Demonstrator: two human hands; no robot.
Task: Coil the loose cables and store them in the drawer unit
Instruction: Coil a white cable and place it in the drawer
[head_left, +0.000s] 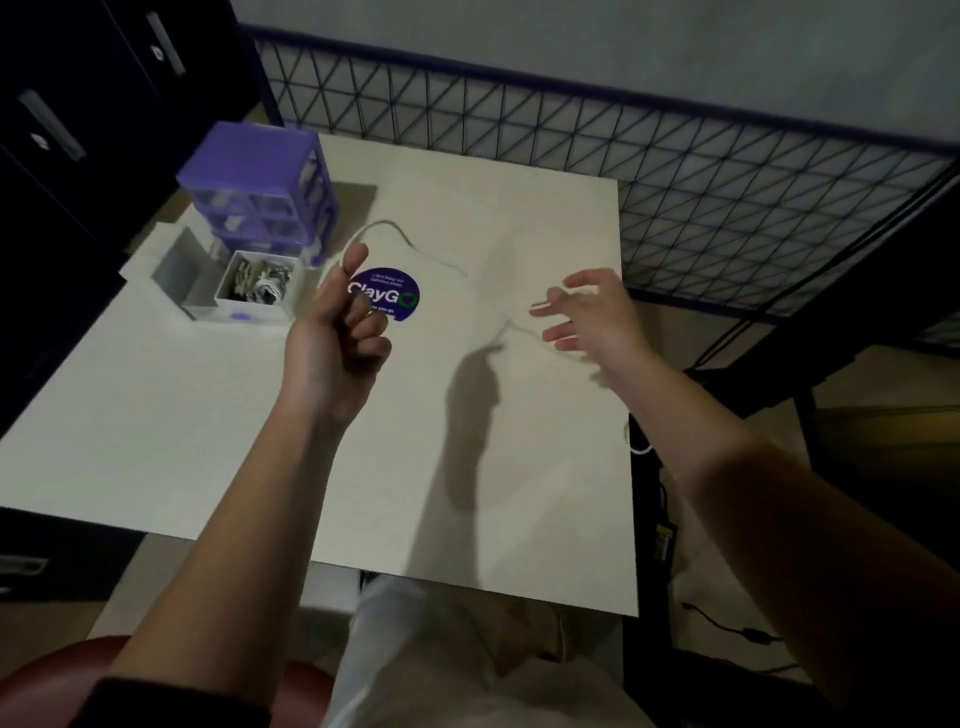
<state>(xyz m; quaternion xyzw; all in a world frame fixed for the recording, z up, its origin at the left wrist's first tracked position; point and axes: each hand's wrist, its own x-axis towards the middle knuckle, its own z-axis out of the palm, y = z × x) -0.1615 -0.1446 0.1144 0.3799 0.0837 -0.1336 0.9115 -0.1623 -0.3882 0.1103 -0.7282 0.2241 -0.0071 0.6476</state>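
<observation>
At frame centre the left hand pinched a white cable; the right hand, blurred, seemingly spread open beside the cable.

A white cable loops across my cream-white table, beside a purple drawer unit with clear fronts. A round purple sticker carries white lettering (its last letter ringed in green). Behind, black wire mesh forms a triangle pattern against a grey wall.
</observation>
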